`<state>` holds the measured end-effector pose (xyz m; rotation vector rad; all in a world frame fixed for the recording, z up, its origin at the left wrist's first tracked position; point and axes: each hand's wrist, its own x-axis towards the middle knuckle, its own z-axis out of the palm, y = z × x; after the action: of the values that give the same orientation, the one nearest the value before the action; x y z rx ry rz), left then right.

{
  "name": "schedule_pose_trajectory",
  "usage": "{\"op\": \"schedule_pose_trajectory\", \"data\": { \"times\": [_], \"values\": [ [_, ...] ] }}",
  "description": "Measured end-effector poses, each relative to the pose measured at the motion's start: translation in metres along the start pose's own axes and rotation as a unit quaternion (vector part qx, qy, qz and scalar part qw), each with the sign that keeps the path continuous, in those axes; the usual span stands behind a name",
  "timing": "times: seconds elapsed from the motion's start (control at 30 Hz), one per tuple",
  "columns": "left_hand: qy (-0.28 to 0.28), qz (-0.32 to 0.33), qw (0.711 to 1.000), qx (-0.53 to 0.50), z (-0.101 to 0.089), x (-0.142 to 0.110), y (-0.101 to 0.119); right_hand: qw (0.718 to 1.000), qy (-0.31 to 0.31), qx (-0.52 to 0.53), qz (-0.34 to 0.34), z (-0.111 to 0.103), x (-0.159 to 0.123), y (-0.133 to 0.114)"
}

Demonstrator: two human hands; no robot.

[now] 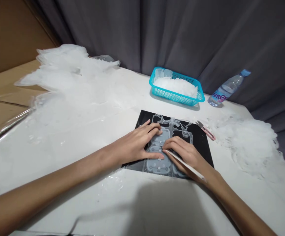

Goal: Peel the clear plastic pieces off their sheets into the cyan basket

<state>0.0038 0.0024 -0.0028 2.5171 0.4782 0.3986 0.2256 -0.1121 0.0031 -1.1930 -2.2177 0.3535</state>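
A translucent moulded sheet point(158, 164) with rounded, panel-like shapes lies on a black mat point(137, 163). My left hand point(142, 141) presses on its left side, thumb and fingers spread apart. My right hand point(185, 152) is closed around a slim white tool point(185, 162) whose handle runs back towards the wrist. The tool's tip is down at the sheet between my hands, too small to make out. Around the far part of the sheet are openings edged by thin, crinkled strips point(179, 124). My right hand hides part of the near right panel.
Pink-handled snips point(206, 130) lie at the mat's right edge, by a pile of clear scraps point(253, 144). Behind stand a turquoise basket point(176, 97) of translucent pieces and a water bottle point(227, 88). Translucent sheets point(61, 68) are heaped at the back left, near cardboard point(9, 85).
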Motion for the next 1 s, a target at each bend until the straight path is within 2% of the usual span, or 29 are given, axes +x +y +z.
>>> {"op": "schedule_pose_trajectory", "data": {
  "times": [0.17,0.37,0.43,0.5,0.57,0.67,0.8,0.93,1.0],
  "values": [
    [-0.01,-0.004,1.0,0.01,-0.001,0.0,0.002,1.0,-0.01,-0.002,0.011,-0.006,-0.002,-0.002],
    [-0.01,-0.005,0.999,0.038,0.001,0.001,0.0,0.996,0.023,-0.071,-0.04,0.006,-0.001,0.005],
    [-0.001,-0.007,0.998,0.068,0.0,0.001,0.003,0.994,0.019,-0.099,-0.035,0.01,-0.002,0.007],
    [0.025,-0.037,0.994,0.101,0.0,0.0,0.008,0.992,0.007,-0.122,-0.015,0.013,-0.003,0.008],
    [0.066,-0.095,0.985,0.131,0.001,-0.003,0.015,0.989,-0.005,-0.147,-0.005,0.017,-0.004,0.01],
    [0.108,-0.172,0.968,0.145,0.003,-0.008,0.022,0.985,0.008,-0.17,0.003,0.02,-0.004,0.012],
    [0.107,-0.199,0.973,0.042,0.005,-0.007,0.025,0.984,0.052,-0.171,0.016,0.019,-0.001,0.009],
    [0.073,-0.216,0.969,-0.095,0.008,-0.001,0.026,0.982,0.066,-0.177,0.004,0.017,0.002,0.002],
    [0.057,-0.222,0.963,-0.14,0.009,0.001,0.027,0.986,0.089,-0.142,0.019,0.012,0.007,0.004]
  ]
}}
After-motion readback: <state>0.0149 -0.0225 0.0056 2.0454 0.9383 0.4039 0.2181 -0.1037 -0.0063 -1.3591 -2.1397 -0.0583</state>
